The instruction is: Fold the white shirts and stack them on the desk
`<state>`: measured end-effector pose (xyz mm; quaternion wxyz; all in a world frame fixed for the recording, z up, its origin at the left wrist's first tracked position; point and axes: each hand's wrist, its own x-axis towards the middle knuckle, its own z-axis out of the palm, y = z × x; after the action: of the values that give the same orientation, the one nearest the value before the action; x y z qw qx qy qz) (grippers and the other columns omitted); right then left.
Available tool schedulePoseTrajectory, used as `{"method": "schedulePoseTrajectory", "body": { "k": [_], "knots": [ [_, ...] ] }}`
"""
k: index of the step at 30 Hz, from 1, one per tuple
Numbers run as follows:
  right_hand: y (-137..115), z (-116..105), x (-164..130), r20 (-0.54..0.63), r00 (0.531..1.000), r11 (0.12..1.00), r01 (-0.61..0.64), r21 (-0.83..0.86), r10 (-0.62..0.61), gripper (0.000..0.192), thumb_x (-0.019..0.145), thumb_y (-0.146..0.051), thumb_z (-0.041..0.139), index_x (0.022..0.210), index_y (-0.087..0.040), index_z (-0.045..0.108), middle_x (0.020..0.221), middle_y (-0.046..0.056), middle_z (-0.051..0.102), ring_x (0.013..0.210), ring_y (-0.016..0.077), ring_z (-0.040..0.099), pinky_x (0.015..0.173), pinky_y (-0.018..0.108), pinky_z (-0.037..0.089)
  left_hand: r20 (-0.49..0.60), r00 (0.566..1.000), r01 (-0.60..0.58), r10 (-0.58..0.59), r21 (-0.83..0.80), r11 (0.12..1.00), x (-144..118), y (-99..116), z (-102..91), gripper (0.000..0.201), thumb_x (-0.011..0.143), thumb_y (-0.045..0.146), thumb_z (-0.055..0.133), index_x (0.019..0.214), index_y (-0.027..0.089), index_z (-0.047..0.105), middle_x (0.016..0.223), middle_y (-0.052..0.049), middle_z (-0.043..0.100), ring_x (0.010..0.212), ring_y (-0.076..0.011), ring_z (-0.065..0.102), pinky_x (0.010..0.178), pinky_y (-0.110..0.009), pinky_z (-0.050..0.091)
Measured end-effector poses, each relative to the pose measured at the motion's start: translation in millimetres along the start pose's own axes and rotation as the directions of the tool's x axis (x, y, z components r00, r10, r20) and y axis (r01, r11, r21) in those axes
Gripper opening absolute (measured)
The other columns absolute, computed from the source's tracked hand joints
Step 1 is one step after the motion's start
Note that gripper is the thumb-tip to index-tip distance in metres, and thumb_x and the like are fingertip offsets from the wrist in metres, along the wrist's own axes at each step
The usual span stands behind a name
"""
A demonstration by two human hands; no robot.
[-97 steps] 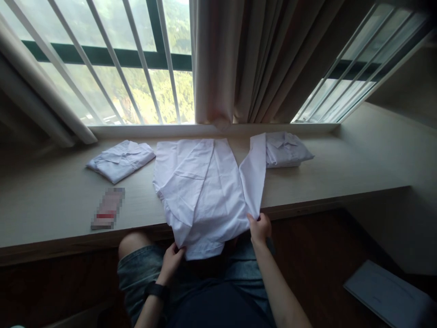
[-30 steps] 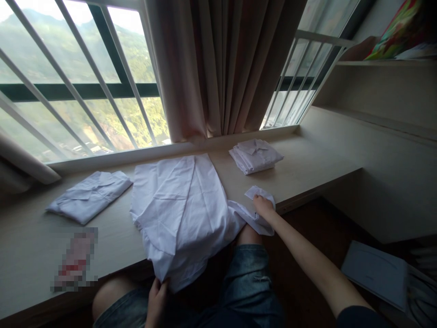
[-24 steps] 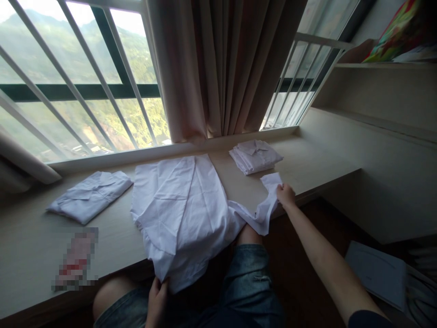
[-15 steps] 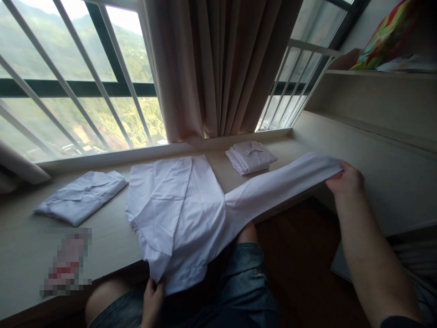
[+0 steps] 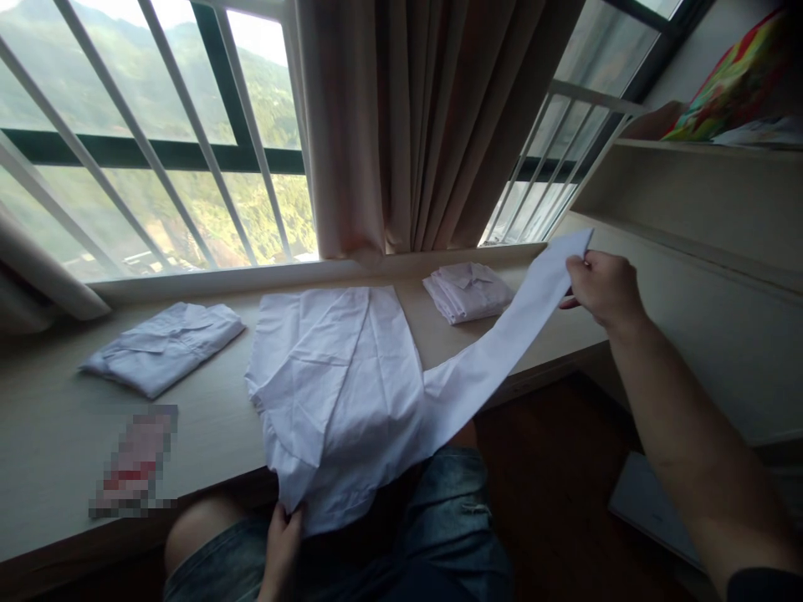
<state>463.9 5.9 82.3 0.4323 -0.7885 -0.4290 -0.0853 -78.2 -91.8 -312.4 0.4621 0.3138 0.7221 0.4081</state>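
We have a white shirt (image 5: 342, 393) spread at the middle of the surface (image 5: 210, 418), between its back edge and its front edge, with the collar end hanging over the front edge above our denim shorts (image 5: 448, 518). Our left hand (image 5: 283, 535) is just off the front edge, pinching the shirt's near left corner between thumb and fingers. Our right hand (image 5: 607, 288) grasps the end of one sleeve (image 5: 502, 343), which we hold stretched and raised towards the right end of the surface. The sleeve slants up from the shirt's right side, across the front edge.

Near the back edge, right of the shirt, sits a folded white bundle (image 5: 467, 293) with its collar on top; the sleeve passes in front of its right side, and we cannot tell whether they touch. Left of the shirt, well in from the front edge, another folded white garment (image 5: 163, 347) lies at a slant. Closer to the front edge, below that garment, we see a pinkish object (image 5: 135, 464), blurred into blocks. A curtain (image 5: 432, 125) hangs behind the back edge.
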Motion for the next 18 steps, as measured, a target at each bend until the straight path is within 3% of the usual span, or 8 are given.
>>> {"method": "schedulePoseTrajectory", "body": {
  "k": [3, 6, 8, 11, 14, 16, 18],
  "knots": [
    [-44, 0, -5, 0.019, 0.988, 0.981, 0.154, -0.118, -0.153, 0.036, 0.093, -0.026, 0.046, 0.111, -0.008, 0.071, 0.078, 0.014, 0.071, 0.044, 0.0094, 0.056, 0.052, 0.023, 0.046, -0.015, 1.000, 0.022, -0.022, -0.006, 1.000, -4, 8, 2.3, 0.049, 0.061, 0.039, 0.066, 0.103, 0.012, 0.068, 0.098, -0.012, 0.073, 0.109, -0.0372, 0.064, 0.098, -0.047, 0.049],
    [-89, 6, -7, -0.005, 0.946, 0.939, 0.322, -0.120, -0.325, 0.061, 0.090, -0.016, 0.047, 0.151, -0.013, 0.043, 0.104, 0.015, 0.073, 0.057, 0.0098, 0.063, 0.064, 0.024, 0.050, -0.012, 0.999, 0.042, -0.042, -0.017, 0.999, -6, 15, 3.4, 0.049, 0.062, 0.036, 0.067, 0.105, 0.011, 0.069, 0.098, -0.013, 0.073, 0.111, -0.0381, 0.064, 0.100, -0.048, 0.048],
    [-117, 16, -4, -0.008, 0.911, 0.906, 0.409, -0.108, -0.412, 0.074, 0.086, -0.011, 0.048, 0.158, -0.014, 0.030, 0.120, 0.016, 0.069, 0.077, 0.0117, 0.069, 0.078, 0.025, 0.051, -0.007, 0.998, 0.055, -0.055, -0.024, 0.998, -7, 18, 3.1, 0.049, 0.063, 0.035, 0.068, 0.106, 0.011, 0.069, 0.100, -0.014, 0.073, 0.112, -0.0383, 0.064, 0.101, -0.048, 0.048],
    [-157, 43, 4, 0.000, 0.852, 0.851, 0.523, -0.038, -0.524, 0.063, 0.086, -0.008, 0.045, 0.148, -0.011, 0.048, 0.131, 0.014, 0.065, 0.105, 0.0144, 0.066, 0.095, 0.026, 0.046, 0.006, 0.997, 0.076, -0.076, -0.024, 0.997, -8, 21, 2.1, 0.050, 0.063, 0.034, 0.069, 0.108, 0.012, 0.070, 0.101, -0.014, 0.074, 0.114, -0.0386, 0.063, 0.103, -0.050, 0.047],
    [-196, 84, 9, 0.080, 0.821, 0.823, 0.568, 0.001, -0.566, 0.044, 0.092, -0.012, 0.038, 0.121, -0.005, 0.069, 0.117, 0.012, 0.071, 0.112, 0.0178, 0.064, 0.103, 0.031, 0.043, 0.028, 0.997, 0.075, -0.074, -0.022, 0.997, -10, 24, 1.3, 0.050, 0.062, 0.035, 0.070, 0.107, 0.012, 0.071, 0.099, -0.014, 0.074, 0.116, -0.0399, 0.062, 0.103, -0.051, 0.047],
    [-220, 117, 8, 0.152, 0.813, 0.821, 0.570, -0.021, -0.561, 0.041, 0.096, -0.019, 0.036, 0.111, -0.004, 0.072, 0.109, 0.013, 0.072, 0.113, 0.0220, 0.064, 0.105, 0.038, 0.043, 0.046, 0.996, 0.075, -0.074, -0.028, 0.997, -11, 24, 0.9, 0.048, 0.061, 0.036, 0.071, 0.104, 0.013, 0.072, 0.098, -0.014, 0.074, 0.117, -0.0408, 0.062, 0.103, -0.051, 0.048],
    [-240, 154, 2, 0.202, 0.811, 0.822, 0.568, -0.045, -0.549, 0.040, 0.098, -0.026, 0.039, 0.113, -0.004, 0.070, 0.112, 0.016, 0.070, 0.118, 0.0269, 0.061, 0.107, 0.045, 0.042, 0.063, 0.995, 0.079, -0.077, -0.036, 0.996, -12, 23, 0.5, 0.048, 0.059, 0.039, 0.073, 0.099, 0.013, 0.073, 0.096, -0.014, 0.075, 0.116, -0.0416, 0.063, 0.102, -0.051, 0.049]
  ]
}}
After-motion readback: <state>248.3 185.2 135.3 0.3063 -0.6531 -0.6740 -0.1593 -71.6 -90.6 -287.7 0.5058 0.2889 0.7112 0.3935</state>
